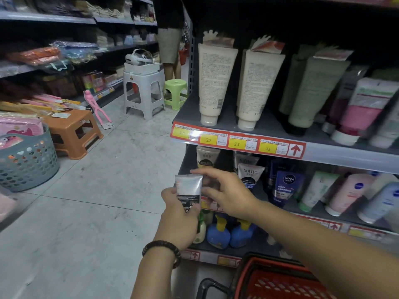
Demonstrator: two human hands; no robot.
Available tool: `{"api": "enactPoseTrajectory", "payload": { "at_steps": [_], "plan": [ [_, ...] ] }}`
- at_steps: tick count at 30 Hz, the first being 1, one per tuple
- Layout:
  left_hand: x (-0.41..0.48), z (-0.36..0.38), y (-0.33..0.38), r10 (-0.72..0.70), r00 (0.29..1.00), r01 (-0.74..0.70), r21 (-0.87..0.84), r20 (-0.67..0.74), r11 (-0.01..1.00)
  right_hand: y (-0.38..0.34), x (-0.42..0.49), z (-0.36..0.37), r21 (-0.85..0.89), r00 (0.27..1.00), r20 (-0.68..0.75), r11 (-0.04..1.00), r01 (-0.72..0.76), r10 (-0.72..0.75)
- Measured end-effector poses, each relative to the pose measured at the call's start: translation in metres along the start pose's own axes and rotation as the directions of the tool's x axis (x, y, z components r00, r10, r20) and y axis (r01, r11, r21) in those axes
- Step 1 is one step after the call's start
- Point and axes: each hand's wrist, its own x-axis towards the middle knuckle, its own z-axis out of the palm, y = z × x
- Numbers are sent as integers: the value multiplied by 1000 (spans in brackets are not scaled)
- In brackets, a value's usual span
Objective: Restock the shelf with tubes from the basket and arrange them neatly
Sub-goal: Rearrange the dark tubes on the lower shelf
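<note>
A silver and black tube [188,192] is upright in front of the middle shelf's left end. My left hand [179,214] grips its lower half. My right hand [224,192] pinches the tube's upper right edge with thumb and fingers. Behind them on the middle shelf [356,214] stand a cream tube [207,157], Softto tubes [250,172], a blue Nivea Men tube [286,185] and several pale tubes. The red basket [278,279] sits at the bottom right, under my right forearm; its contents are hidden.
The top shelf [237,128] holds large cream tubes [213,83] and green tubes. Blue pump bottles [218,233] stand on the lowest shelf. In the aisle are a grey basket [28,165], a brown stool [71,132], a white stool [143,91], a green stool [174,93] and a standing person [169,37].
</note>
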Motion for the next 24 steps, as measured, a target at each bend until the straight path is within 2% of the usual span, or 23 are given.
{"api": "enactPoseTrajectory", "payload": {
  "at_steps": [2, 4, 9, 13, 16, 18, 24],
  "plan": [
    [-3, 3, 6, 30, 998, -27, -49, 60, 998, -6, 1, -9, -76, 997, -51, 996, 54, -58],
    [-3, 6, 7, 80, 994, -78, -30, 76, 996, -13, 0, -19, -120, 996, -26, 989, 84, -88],
    [2, 5, 4, 139, 990, -139, -11, 27, 990, -24, 2, -32, -232, 993, 77, 967, 103, -87],
    [4, 8, 5, 93, 994, -92, 31, -58, 995, -22, 7, -34, -240, 994, 63, 966, 97, -84],
    [6, 9, 1, -41, 987, 62, 136, -154, 989, -19, 10, -28, -200, 997, 1, 977, 77, -78],
    [7, 8, -4, -122, 982, 145, 157, -146, 977, -14, 13, -21, -232, 994, -72, 970, 64, -83],
    [8, 4, -14, -143, 987, 156, 213, -76, 965, 5, 29, -3, -350, 933, -352, 935, -59, -73]
  ]
}}
